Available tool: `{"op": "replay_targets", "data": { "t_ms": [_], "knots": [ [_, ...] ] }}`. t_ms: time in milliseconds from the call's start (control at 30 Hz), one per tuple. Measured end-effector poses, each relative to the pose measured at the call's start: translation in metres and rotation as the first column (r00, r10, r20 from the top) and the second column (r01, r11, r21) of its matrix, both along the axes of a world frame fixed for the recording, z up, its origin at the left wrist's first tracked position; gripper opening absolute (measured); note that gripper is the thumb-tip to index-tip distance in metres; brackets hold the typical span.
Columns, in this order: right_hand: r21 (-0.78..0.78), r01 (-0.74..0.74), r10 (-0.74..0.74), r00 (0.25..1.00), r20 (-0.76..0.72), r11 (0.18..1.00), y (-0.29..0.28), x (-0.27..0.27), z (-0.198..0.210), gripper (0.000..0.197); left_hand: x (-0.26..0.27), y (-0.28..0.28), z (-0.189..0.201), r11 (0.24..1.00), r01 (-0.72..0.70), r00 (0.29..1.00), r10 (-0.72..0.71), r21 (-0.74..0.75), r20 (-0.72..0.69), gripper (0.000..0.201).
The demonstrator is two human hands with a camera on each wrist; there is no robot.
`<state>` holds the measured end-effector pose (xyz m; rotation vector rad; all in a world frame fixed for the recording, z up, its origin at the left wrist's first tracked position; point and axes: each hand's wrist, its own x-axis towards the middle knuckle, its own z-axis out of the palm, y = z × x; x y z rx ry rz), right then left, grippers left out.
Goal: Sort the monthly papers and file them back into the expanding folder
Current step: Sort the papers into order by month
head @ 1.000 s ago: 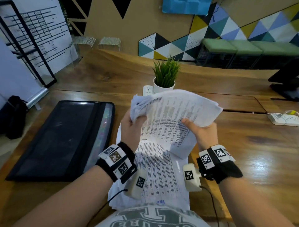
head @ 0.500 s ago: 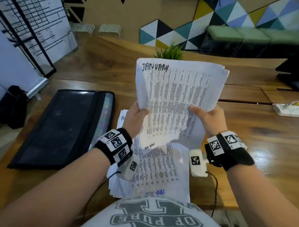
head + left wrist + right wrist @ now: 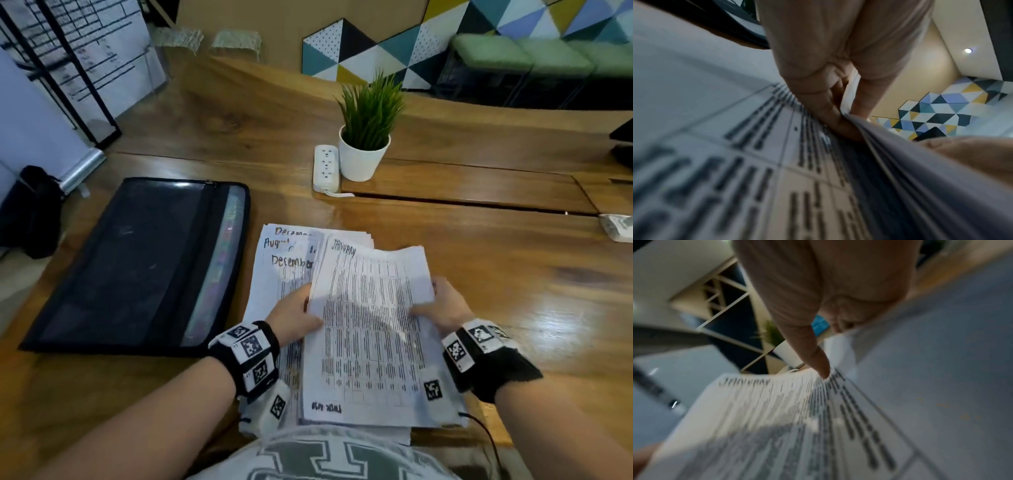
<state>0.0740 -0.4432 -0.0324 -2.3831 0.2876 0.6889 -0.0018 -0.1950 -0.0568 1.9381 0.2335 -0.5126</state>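
Note:
A sheaf of printed sheets headed "January" [image 3: 370, 308] lies low over the paper pile [image 3: 287, 270] at the table's near edge. My left hand [image 3: 294, 317] grips its left edge, thumb on top and fingers underneath [image 3: 834, 120]. My right hand [image 3: 442, 308] holds the right edge, thumb [image 3: 818, 363] pressed on the print. The sheets under it read "December" and "August". The black expanding folder [image 3: 137, 267] lies flat to the left, its coloured pockets showing along the right side.
A potted plant [image 3: 366, 137] in a white pot and a white power strip [image 3: 325, 168] stand beyond the papers. Another power strip [image 3: 618, 228] sits at the right edge. A slot [image 3: 462, 202] runs across the wooden table [image 3: 513, 281].
The January sheaf, held upright in front of me half a second ago, has come down towards the pile on the table. Both hands keep their grip on its edges.

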Motion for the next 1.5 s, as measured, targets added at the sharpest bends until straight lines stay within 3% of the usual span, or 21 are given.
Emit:
{"op": "replay_targets", "data": {
  "t_ms": [100,167,233,333,467,667,733,800,867,933,1033,1133,1267,1400,1500],
  "knots": [
    [-0.212,-0.066,0.123,0.954,0.273,0.975,0.028,0.003,0.011,0.086,-0.001,0.002,0.0,0.999,-0.009,1.0,0.009,0.035,0.013,0.057],
    [-0.169,-0.188,0.243,0.872,0.426,0.968,0.045,0.01,0.017,0.083,-0.002,0.0,0.002,0.999,-0.013,1.0,0.013,0.042,0.02,0.055],
    [-0.082,-0.337,0.332,0.807,0.488,0.938,0.061,0.019,0.019,0.079,-0.004,-0.003,0.001,0.997,-0.009,1.0,0.007,0.076,0.022,0.055],
    [-0.029,-0.531,0.473,0.728,0.496,0.847,0.08,0.028,0.018,0.08,-0.007,-0.008,0.0,0.989,0.004,0.999,-0.009,0.147,0.033,0.049],
    [0.005,-0.589,0.529,0.728,0.436,0.808,0.092,0.034,0.011,0.077,-0.009,-0.014,0.002,0.974,0.049,0.997,-0.06,0.223,0.044,0.029],
    [0.01,-0.617,0.521,0.672,0.526,0.787,0.085,0.032,-0.003,0.027,-0.001,-0.003,0.009,0.968,0.17,0.985,-0.173,0.187,0.003,0.03],
    [0.008,-0.651,0.55,0.647,0.528,0.759,0.084,0.031,-0.004,0.016,0.007,0.005,0.014,0.977,0.136,0.99,-0.142,0.164,0.025,0.031],
    [0.023,-0.678,0.571,0.637,0.517,0.735,0.081,0.031,-0.007,0.02,0.021,0.018,0.016,0.986,0.028,0.996,-0.041,0.164,0.077,0.027],
    [0.041,-0.694,0.576,0.628,0.522,0.719,0.079,0.033,-0.013,0.029,0.038,0.036,0.012,0.956,-0.052,0.986,0.003,0.287,0.167,0.025],
    [-0.017,-0.707,0.608,0.595,0.525,0.707,0.079,0.032,-0.021,0.022,0.052,0.053,0.006,0.895,-0.105,0.975,0.006,0.434,0.224,0.035],
    [-0.166,-0.701,0.676,0.553,0.487,0.694,0.082,0.03,-0.029,0.024,0.062,0.068,-0.001,0.851,-0.099,0.986,0.012,0.515,0.169,0.044],
    [-0.134,-0.695,0.664,0.586,0.465,0.707,0.086,0.027,-0.023,0.029,0.062,0.073,-0.007,0.854,-0.102,0.988,0.03,0.511,0.149,0.046],
    [0.034,-0.634,0.595,0.741,0.31,0.772,0.09,0.03,-0.01,0.056,0.061,0.072,-0.006,0.874,-0.209,0.966,0.114,0.438,0.233,0.027],
    [0.143,-0.511,0.454,0.839,0.301,0.848,0.096,0.037,-0.004,0.055,0.062,0.071,-0.002,0.89,-0.312,0.939,0.237,0.331,0.248,0.007],
    [0.139,-0.481,0.436,0.861,0.262,0.866,0.099,0.04,-0.003,0.042,0.06,0.072,-0.004,0.906,-0.323,0.939,0.271,0.274,0.21,0.007]
  ]
}}
